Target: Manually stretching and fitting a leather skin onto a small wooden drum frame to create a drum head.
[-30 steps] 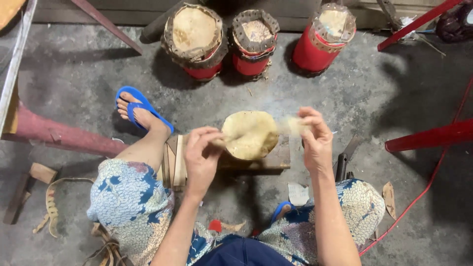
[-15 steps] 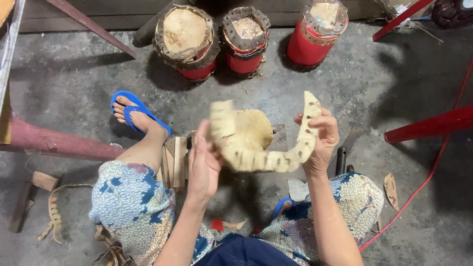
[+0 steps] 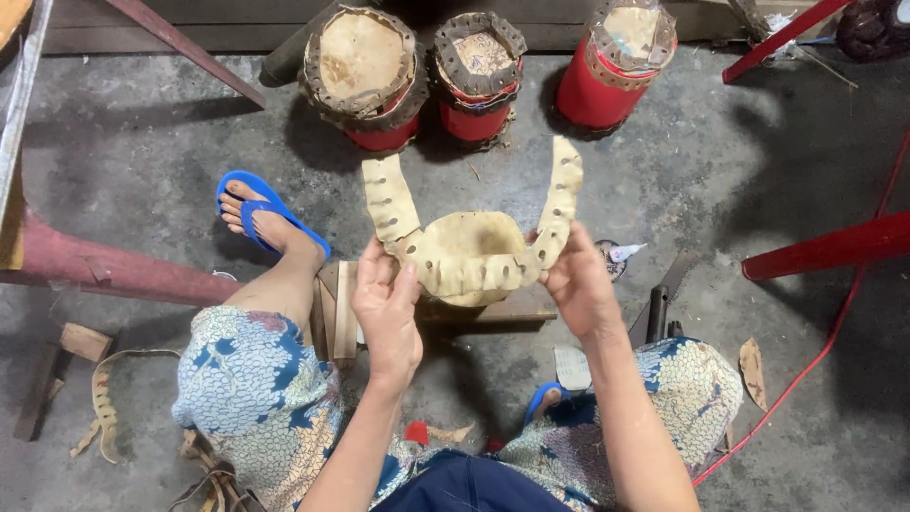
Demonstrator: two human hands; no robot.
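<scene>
My left hand (image 3: pixel 387 305) and my right hand (image 3: pixel 576 286) hold a pale rawhide strip (image 3: pixel 466 269) pierced with a row of holes. The strip wraps around the near side of a small drum with a tan hide top (image 3: pixel 466 243). Both ends of the strip stick up and away from me, one at the left (image 3: pixel 387 197), one at the right (image 3: pixel 563 190). The drum rests over a low wooden block (image 3: pixel 493 311) between my knees.
Three red drums stand at the far edge: left (image 3: pixel 360 68), middle (image 3: pixel 479 76), right (image 3: pixel 621 59). My foot in a blue sandal (image 3: pixel 265 216) lies left. Red metal legs (image 3: pixel 823 248) stand right, a red beam (image 3: pixel 104 267) left. Hide scraps (image 3: pixel 102 406) and a knife (image 3: pixel 662 296) lie around.
The hide strip was raised and curled in front of me; now it is lowered and pressed around the drum's near side, with its two ends pointing up.
</scene>
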